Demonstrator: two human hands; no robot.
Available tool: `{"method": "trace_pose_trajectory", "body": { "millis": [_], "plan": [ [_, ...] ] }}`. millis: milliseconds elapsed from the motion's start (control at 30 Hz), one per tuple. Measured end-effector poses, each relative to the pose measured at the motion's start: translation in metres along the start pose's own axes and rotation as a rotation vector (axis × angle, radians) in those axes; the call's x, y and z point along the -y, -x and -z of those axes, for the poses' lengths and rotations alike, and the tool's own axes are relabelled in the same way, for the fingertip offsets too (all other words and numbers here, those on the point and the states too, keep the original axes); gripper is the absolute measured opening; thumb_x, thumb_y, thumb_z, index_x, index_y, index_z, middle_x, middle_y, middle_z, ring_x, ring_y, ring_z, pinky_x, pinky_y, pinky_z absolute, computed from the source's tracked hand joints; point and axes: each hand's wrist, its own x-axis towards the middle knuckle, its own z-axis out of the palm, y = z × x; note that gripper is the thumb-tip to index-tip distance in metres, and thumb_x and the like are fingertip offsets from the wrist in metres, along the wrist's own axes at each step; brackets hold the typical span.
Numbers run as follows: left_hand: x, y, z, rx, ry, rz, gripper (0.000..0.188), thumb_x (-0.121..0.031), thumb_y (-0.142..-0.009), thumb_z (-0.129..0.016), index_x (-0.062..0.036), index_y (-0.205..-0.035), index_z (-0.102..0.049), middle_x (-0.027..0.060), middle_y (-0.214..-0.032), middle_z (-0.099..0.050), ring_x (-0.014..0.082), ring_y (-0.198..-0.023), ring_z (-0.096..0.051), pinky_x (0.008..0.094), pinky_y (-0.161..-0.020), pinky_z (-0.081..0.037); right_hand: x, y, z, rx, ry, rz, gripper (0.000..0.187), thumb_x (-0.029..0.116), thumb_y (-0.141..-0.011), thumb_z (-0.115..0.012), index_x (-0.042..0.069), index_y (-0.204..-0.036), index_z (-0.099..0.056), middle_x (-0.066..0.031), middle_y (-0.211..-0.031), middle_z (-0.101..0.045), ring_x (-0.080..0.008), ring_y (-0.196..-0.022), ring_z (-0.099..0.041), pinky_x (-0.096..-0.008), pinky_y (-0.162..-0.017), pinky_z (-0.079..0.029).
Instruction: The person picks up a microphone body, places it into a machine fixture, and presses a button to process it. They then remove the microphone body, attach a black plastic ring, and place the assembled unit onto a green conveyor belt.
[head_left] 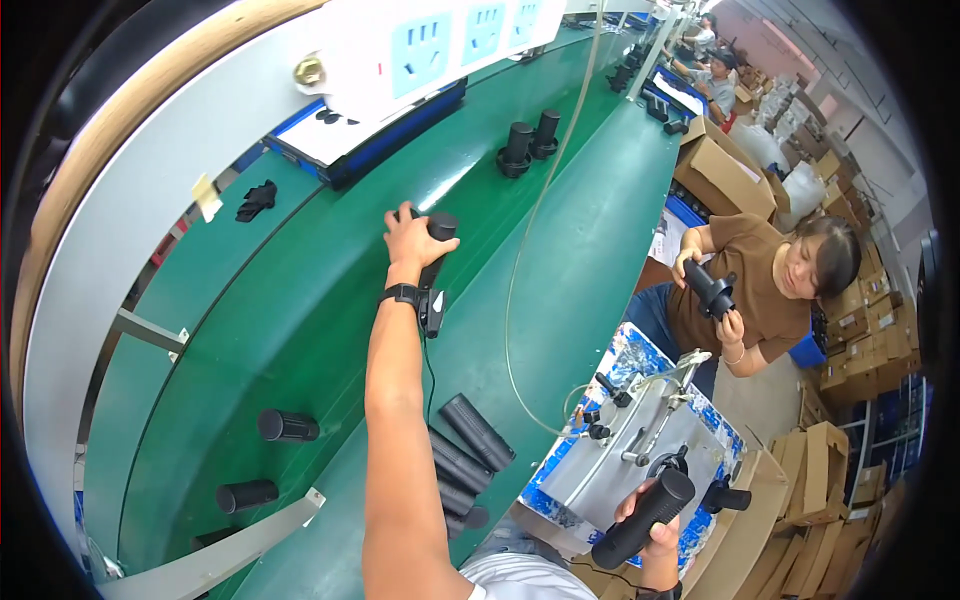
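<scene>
My left hand (410, 245) reaches out over the green conveyor belt, its fingers closed around an upright black cylinder (441, 228). Low on the right, my right hand (660, 535) grips a second black cylinder (645, 518), ribbed at one end and held tilted. Beside that hand is a metal clamp fixture (640, 450) on a paint-spattered stand. Several ribbed black cylinders (478, 432) lie heaped on the green ledge next to my left forearm. Two more black cylinders (288, 425) lie on their sides on the belt, left of my arm.
Black flanged tubes (516, 150) stand farther up the belt. A white socket strip (420, 50) hangs over the far side, and a thin hose (515, 290) crosses the view. At right, a co-worker (760, 290) holds a black flanged tube (712, 290). Cardboard boxes (820, 470) stand behind.
</scene>
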Motion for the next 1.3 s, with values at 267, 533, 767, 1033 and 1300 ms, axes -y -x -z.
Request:
{"method": "trace_pose_trajectory", "body": {
  "millis": [267,533,767,1033,1300],
  "plan": [
    [0.010,0.054,0.043,-0.487,0.344,-0.042,0.073,-0.050,-0.064,-0.077,0.0086,-0.104,-0.060,0.0177,-0.102,-0.061,0.0317,-0.093,-0.058,0.0388,-0.086,-0.048,0.004,0.008,-0.001,-0.088,0.037,-0.040,0.071,0.034,-0.066,-0.076,0.001,-0.118,-0.042,-0.0146,-0.086,-0.057,-0.0268,-0.078,-0.059,-0.0355,-0.071,-0.050],
    [-0.090,0.246,0.137,0.030,1.735,-0.217,0.074,-0.056,-0.067,-0.062,0.0067,-0.106,-0.057,0.0138,-0.088,-0.064,0.0242,-0.090,-0.059,0.0333,-0.077,-0.048,0.019,0.002,-0.021,0.192,-0.161,-0.062,0.075,0.036,-0.068,-0.080,0.002,-0.124,-0.042,-0.0167,-0.100,-0.055,-0.0295,-0.087,-0.061,-0.0379,-0.076,-0.052],
    [-0.135,0.316,0.160,0.245,1.682,-0.275,0.071,-0.068,-0.067,-0.054,0.0016,-0.077,-0.058,0.0206,-0.109,-0.053,0.0314,-0.093,-0.057,0.0402,-0.078,-0.049,0.023,0.026,-0.043,0.347,-0.160,0.079,0.076,0.045,-0.071,-0.077,0.001,-0.120,-0.040,-0.0182,-0.102,-0.055,-0.0311,-0.081,-0.062,-0.0347,-0.066,-0.051],
    [-0.152,0.353,0.168,0.232,1.866,-0.402,0.064,-0.052,-0.078,-0.054,0.0086,-0.098,-0.060,0.0196,-0.089,-0.063,0.0233,-0.083,-0.064,0.0314,-0.064,-0.055,0.021,0.062,-0.027,0.394,-0.338,0.110,0.077,0.039,-0.069,-0.078,-0.002,-0.120,-0.037,-0.0249,-0.105,-0.059,-0.0354,-0.082,-0.066,-0.0389,-0.071,-0.057],
    [-0.162,0.361,0.170,0.293,1.885,-0.450,0.062,-0.055,-0.076,-0.054,0.0053,-0.091,-0.062,0.0151,-0.080,-0.065,0.0313,-0.105,-0.056,0.0380,-0.068,-0.053,0.025,0.074,-0.035,0.365,-0.306,0.137,0.075,0.042,-0.069,-0.076,-0.001,-0.119,-0.039,-0.0226,-0.095,-0.061,-0.0333,-0.079,-0.066,-0.0401,-0.069,-0.056]
  ]
}}
